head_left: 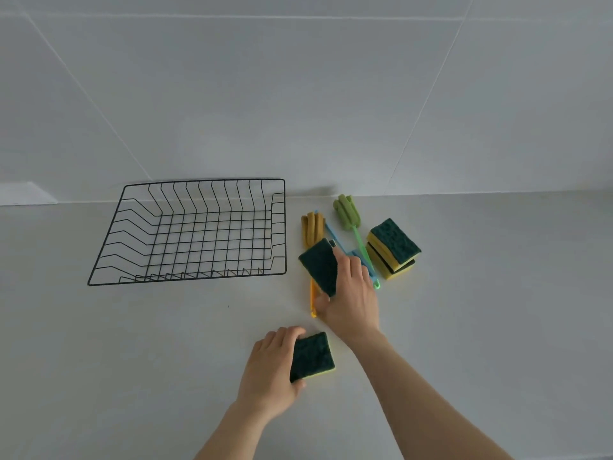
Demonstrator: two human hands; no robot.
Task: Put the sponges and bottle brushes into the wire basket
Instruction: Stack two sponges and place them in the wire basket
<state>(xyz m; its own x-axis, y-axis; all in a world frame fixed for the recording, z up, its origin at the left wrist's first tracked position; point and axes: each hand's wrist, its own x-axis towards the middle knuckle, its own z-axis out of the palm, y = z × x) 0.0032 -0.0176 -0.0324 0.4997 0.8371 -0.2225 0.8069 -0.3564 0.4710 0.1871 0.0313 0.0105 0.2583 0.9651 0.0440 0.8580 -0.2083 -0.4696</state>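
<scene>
The wire basket (199,230) is sitting empty on the counter (132,343), and everything else is lying to the right of it. The right hand (351,293) is gripping a sponge (320,268) just right of the basket's near right corner, thumb under its lower edge and fingers curled over the far edge, tilting it above the brushes. The left hand (272,370) is closing on a second sponge (311,356) nearer the person than the basket, with the thumb at the near edge and fingers over the top; whether that sponge is lifted off the counter is hard to tell.

To do this step well, each hand should probably be carrying its sponge leftward, clearing the basket's rim before letting go, so nothing catches on the wires. Releasing low and flat on the basket floor would be leaving room for the rest.

Two stacked sponges (393,249) are waiting farther right of the basket, with the green brush (346,210), yellow brush (311,229) and blue brush (335,239) between them and the basket. Both forearms are reaching forward, the right extended farther.
</scene>
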